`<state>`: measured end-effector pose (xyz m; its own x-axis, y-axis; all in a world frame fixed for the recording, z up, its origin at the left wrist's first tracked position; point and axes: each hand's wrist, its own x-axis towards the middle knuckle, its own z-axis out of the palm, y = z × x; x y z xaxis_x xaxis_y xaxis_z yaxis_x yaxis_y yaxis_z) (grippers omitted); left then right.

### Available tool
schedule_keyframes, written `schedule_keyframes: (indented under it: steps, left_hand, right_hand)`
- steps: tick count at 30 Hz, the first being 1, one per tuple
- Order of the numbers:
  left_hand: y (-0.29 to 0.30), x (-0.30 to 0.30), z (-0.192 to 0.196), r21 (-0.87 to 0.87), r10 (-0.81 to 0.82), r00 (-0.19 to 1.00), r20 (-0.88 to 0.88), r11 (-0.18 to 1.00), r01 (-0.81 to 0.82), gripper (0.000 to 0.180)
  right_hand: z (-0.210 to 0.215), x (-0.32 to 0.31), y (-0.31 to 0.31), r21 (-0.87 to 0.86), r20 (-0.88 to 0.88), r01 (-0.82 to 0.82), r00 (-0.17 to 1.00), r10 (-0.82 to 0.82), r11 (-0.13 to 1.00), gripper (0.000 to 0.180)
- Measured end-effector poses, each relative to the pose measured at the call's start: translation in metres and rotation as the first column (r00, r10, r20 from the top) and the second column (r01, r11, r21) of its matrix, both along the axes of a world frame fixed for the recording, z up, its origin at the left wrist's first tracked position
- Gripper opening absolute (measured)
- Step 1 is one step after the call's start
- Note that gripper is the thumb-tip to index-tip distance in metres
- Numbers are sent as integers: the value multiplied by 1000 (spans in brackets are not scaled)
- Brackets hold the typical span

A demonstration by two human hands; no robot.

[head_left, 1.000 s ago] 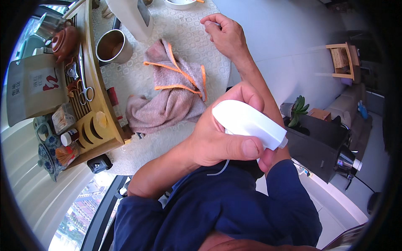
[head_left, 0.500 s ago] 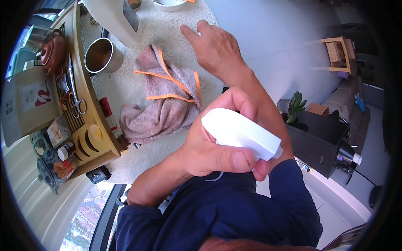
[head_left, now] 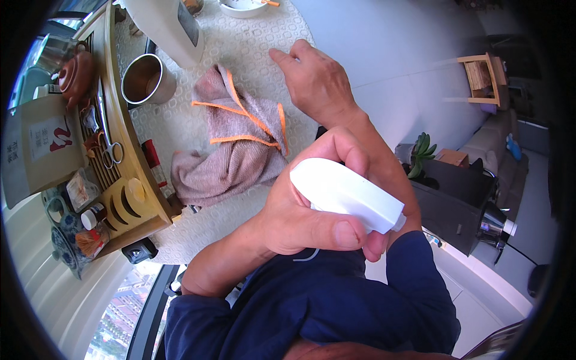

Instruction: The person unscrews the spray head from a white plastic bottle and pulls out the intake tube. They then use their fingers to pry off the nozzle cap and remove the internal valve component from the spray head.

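Two changes since a second ago: right hand (head_left: 318,81) now further along the counter (head_left: 252,36), past the far edge of the grey cloth (head_left: 234,141) with orange trim, and cloth plus tray sit lower and larger in view, so head tipped closer over the work. Left hand (head_left: 300,210) unchanged in grip: wrapped tight round the white spray bottle head (head_left: 348,195), thumb along the near side, index finger curled over the top, nozzle end pointing right, held close to the chest above the blue sleeve (head_left: 414,282). Bottle body hidden below the hand. Right hand palm down, fingers loosely extended and together, empty, resting on or just over the patterned counter mat beside the cloth's upper right corner; contact not certain. Forearm runs diagonally from lower right, behind the bottle. Cloth lies bunched and folded, untouched at this instant, near the steel cup (head_left: 144,81). Reads as sprayer kept ready while the free hand repositions next to the cloth. Wooden tea tray (head_left: 129,180) with scissors (head_left: 111,153) at left, clear of both hands.
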<state>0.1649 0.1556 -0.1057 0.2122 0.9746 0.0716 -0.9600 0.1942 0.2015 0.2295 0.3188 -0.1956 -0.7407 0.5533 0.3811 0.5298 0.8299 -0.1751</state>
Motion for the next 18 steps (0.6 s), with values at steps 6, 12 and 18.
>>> schedule_keyframes:
  steps: [6,12,18]
  left_hand:
    - [0,1,2,-7,-26,1000,-7,1000,26,62]
    - [-3,-2,5,16,-31,999,-34,999,32,60]
    - [-5,-5,0,30,-76,997,11,997,75,58]
  right_hand:
    - [-11,2,20,-229,-235,50,966,-105,972,17]
    - [-4,-6,18,-218,-220,52,970,-101,975,14]
    - [1,-10,22,-116,-165,-28,986,9,993,8]
